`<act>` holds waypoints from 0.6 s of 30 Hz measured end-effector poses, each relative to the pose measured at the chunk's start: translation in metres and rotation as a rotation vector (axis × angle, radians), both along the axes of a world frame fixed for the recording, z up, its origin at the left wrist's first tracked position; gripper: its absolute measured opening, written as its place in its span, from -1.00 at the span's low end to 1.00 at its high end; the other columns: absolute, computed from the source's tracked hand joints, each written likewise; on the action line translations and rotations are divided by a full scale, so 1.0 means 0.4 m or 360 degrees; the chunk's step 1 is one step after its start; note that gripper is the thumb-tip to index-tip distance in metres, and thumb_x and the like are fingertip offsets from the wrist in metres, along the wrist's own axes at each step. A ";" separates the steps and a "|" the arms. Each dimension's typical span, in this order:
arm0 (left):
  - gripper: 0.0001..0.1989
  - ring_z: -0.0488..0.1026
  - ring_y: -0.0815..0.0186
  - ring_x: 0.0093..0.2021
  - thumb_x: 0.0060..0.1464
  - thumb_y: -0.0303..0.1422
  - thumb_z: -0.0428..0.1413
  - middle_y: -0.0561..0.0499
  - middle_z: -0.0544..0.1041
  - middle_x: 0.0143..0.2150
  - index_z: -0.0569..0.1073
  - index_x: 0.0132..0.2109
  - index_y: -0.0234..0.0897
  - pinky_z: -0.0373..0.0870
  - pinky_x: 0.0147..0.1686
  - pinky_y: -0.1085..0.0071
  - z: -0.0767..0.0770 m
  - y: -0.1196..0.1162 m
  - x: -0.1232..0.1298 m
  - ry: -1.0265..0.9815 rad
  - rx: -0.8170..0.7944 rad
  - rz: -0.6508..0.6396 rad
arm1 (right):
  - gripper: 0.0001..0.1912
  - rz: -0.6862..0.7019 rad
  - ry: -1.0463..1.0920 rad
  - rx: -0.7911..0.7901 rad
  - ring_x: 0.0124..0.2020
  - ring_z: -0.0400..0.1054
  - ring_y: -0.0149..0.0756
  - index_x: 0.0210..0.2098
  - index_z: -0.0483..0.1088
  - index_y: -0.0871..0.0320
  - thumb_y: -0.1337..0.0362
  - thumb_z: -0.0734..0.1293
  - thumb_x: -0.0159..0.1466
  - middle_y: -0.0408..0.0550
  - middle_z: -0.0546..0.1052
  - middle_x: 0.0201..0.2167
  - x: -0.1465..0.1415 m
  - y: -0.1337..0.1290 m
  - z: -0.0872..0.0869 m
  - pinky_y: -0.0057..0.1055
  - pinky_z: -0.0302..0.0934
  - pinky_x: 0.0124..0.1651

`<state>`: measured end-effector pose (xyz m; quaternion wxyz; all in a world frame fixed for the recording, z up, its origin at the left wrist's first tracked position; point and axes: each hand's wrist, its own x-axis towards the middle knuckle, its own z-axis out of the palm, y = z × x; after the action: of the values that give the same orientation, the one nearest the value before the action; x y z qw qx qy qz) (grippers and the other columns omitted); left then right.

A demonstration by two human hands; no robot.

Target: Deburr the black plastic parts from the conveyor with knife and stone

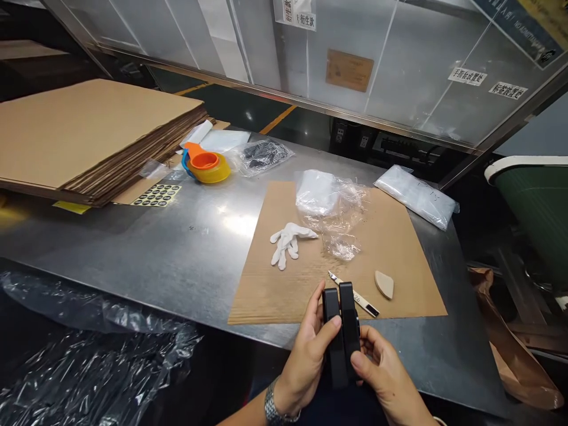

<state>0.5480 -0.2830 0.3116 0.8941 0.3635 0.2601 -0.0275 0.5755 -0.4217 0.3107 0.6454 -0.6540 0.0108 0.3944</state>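
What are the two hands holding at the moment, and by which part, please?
Both hands, left and right, hold two black blocks side by side, gripped at their lower halves.

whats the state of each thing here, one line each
left hand: closed around the left black block, thumb on its front
right hand: gripping the right black block
two black blocks: held upright, side by side, touching
white glove: off, lying limp on the cardboard sheet
clear plastic bag: crumpled, empty-looking
craft knife: lying flat on the sheet
tape dispenser: resting on the table
cardboard stack: flat, piled
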 end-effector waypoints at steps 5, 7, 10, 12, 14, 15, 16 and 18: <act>-0.45 0.22 0.19 0.14 0.08 -0.27 0.04 0.02 0.29 0.17 0.08 0.21 -0.06 0.09 0.13 0.27 0.000 -0.005 -0.003 0.0080 -0.0176 0.0088 | -0.47 -0.0010 0.0004 -0.0020 -0.41 0.16 -0.38 -0.23 0.28 0.19 -0.08 0.37 0.00 -0.14 0.27 -0.45 -0.013 -0.003 -0.007 -0.49 0.08 -0.44; -0.49 0.17 0.22 0.18 0.10 -0.24 0.01 0.04 0.28 0.18 0.13 0.20 -0.08 0.03 0.16 0.30 -0.004 -0.008 -0.004 0.0054 -0.0210 0.0150 | -0.47 -0.0030 0.0011 -0.0028 -0.43 0.15 -0.39 -0.23 0.27 0.19 -0.08 0.37 0.00 -0.14 0.26 -0.46 -0.017 -0.002 -0.011 -0.50 0.07 -0.46; -0.53 0.15 0.25 0.19 0.13 -0.20 -0.04 0.04 0.29 0.18 0.17 0.18 -0.10 0.00 0.17 0.31 -0.009 -0.010 -0.006 0.0032 -0.0256 0.0198 | -0.47 -0.0070 0.0005 -0.0033 -0.45 0.14 -0.41 -0.24 0.28 0.18 -0.09 0.38 -0.02 -0.15 0.26 -0.46 -0.022 0.000 -0.016 -0.50 0.06 -0.48; -0.53 0.17 0.25 0.17 0.13 -0.18 -0.05 0.04 0.31 0.16 0.17 0.18 -0.10 0.02 0.16 0.31 -0.011 -0.011 -0.008 0.0041 -0.0265 0.0205 | -0.48 -0.0075 -0.0023 -0.0045 -0.45 0.13 -0.41 -0.25 0.28 0.18 -0.08 0.38 -0.02 -0.16 0.25 -0.46 -0.024 0.001 -0.015 -0.50 0.07 -0.46; -0.52 0.22 0.24 0.13 0.12 -0.19 -0.04 0.03 0.33 0.14 0.16 0.19 -0.09 0.05 0.14 0.29 -0.012 -0.011 -0.010 0.0044 -0.0258 0.0205 | -0.50 -0.0058 -0.0056 -0.0057 -0.44 0.10 -0.41 -0.25 0.28 0.17 -0.06 0.39 -0.01 -0.17 0.23 -0.47 -0.025 0.001 -0.011 -0.50 0.07 -0.42; -0.51 0.26 0.23 0.10 0.12 -0.19 -0.04 0.01 0.35 0.12 0.14 0.20 -0.09 0.06 0.13 0.27 -0.012 -0.011 -0.012 0.0040 -0.0259 0.0198 | -0.51 -0.0043 -0.0070 -0.0061 -0.44 0.09 -0.42 -0.26 0.28 0.16 -0.05 0.39 -0.01 -0.19 0.21 -0.47 -0.025 0.001 -0.010 -0.49 0.07 -0.40; -0.49 0.30 0.22 0.05 0.12 -0.18 -0.05 -0.01 0.37 0.10 0.11 0.21 -0.09 0.08 0.12 0.24 -0.013 -0.011 -0.013 0.0033 -0.0260 0.0191 | -0.51 -0.0026 -0.0079 -0.0066 -0.44 0.08 -0.42 -0.26 0.27 0.16 -0.05 0.39 -0.01 -0.20 0.19 -0.48 -0.026 0.001 -0.008 -0.49 0.07 -0.38; -0.46 0.38 0.22 -0.06 0.13 -0.16 -0.07 -0.03 0.42 0.03 0.06 0.23 -0.09 0.12 0.08 0.19 -0.014 -0.011 -0.016 0.0016 -0.0263 0.0176 | -0.51 0.0001 -0.0093 -0.0077 -0.44 0.07 -0.43 -0.24 0.26 0.15 -0.05 0.39 -0.01 -0.21 0.16 -0.48 -0.028 0.000 -0.008 -0.50 0.06 -0.37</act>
<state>0.5418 -0.2873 0.3062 0.9199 0.2736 0.2810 -0.0012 0.5644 -0.4217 0.3074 0.6293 -0.6807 0.0014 0.3749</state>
